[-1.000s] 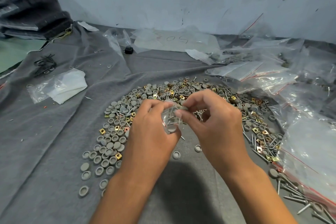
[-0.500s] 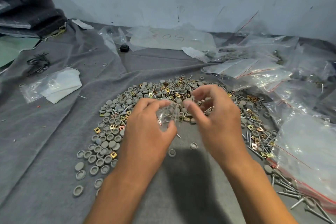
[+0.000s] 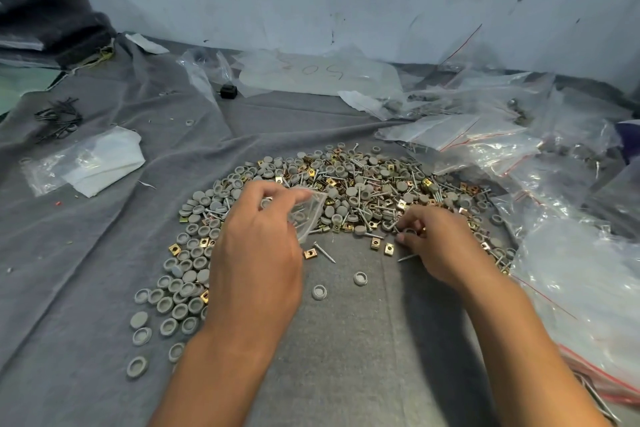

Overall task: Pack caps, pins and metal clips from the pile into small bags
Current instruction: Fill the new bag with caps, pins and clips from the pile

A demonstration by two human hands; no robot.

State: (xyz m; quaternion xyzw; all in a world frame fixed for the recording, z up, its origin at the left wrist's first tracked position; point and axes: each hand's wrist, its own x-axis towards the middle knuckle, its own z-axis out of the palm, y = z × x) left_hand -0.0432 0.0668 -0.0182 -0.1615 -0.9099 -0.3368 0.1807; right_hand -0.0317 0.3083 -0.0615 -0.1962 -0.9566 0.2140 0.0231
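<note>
Left hand (image 3: 258,246) over the left part of the pile (image 3: 346,191), fingers (image 3: 291,193) curled, thumb and forefinger pinching a small clear bag (image 3: 308,215) by its top; the bag hangs tilted, lower corner near the cloth (image 3: 86,253). What lies inside the bag, cannot tell. Right hand (image 3: 440,246) low at the near right part of the pile, fingers (image 3: 407,239) bent down and drawn together at their tips, touching small parts there; they seem to pinch a cap or clip, too small to tell which. Pile is a broad arc of grey caps (image 3: 187,284), brass-coloured clips (image 3: 388,248) and pins (image 3: 323,251) on the grey cloth that covers the worktop, centre toward the far edge. Two caps lie apart between the forearms, nearer the front edge. Clear bags with red seal lines (image 3: 581,270) heaped along the right edge. Folded white sheet in plastic (image 3: 93,163) toward the left edge.
</note>
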